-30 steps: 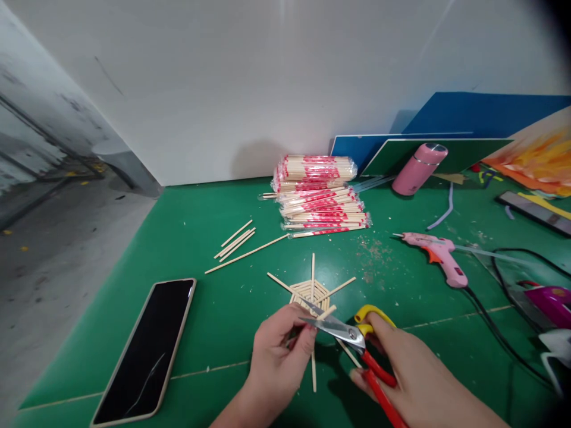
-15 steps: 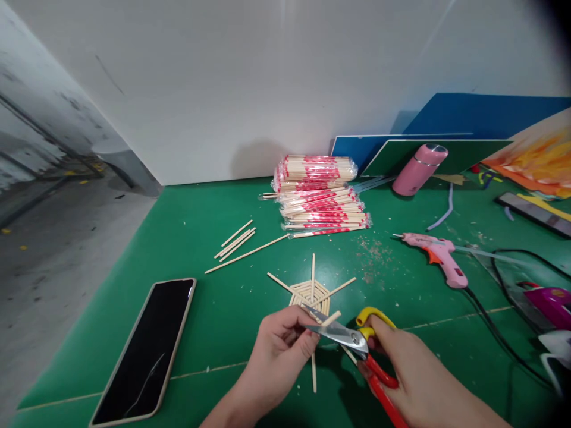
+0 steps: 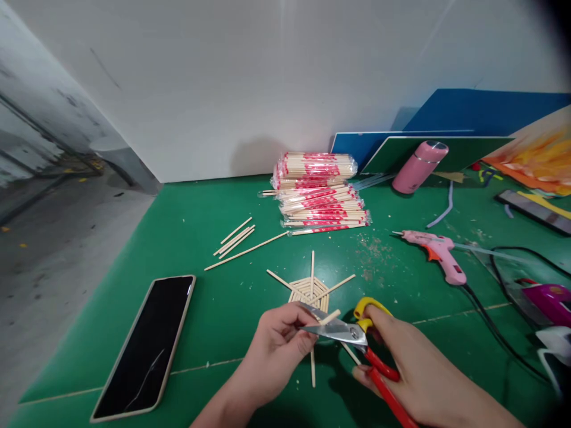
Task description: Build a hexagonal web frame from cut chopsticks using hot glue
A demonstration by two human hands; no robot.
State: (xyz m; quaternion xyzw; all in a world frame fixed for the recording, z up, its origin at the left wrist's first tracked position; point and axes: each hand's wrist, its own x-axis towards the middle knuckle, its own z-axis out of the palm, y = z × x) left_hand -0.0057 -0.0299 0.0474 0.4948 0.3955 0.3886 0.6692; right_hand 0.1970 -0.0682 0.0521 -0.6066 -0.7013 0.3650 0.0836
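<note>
Head view: left hand (image 3: 279, 345) pinching stick (image 3: 331, 317), free end between blades of scissors (image 3: 354, 334). Right hand (image 3: 397, 359) gripping scissors handles, blades parted. Stick web (image 3: 311, 290) on desk (image 3: 214, 315) below, partly hidden. Glue gun (image 3: 432, 248) right, phone (image 3: 145, 348) left.

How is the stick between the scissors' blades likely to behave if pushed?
The stick is probably stiff, since its visible end looks straight. Being thin and seemingly wooden, it's likely light. It could slide along the open scissors, whose metal looks smooth and shiny.
</note>
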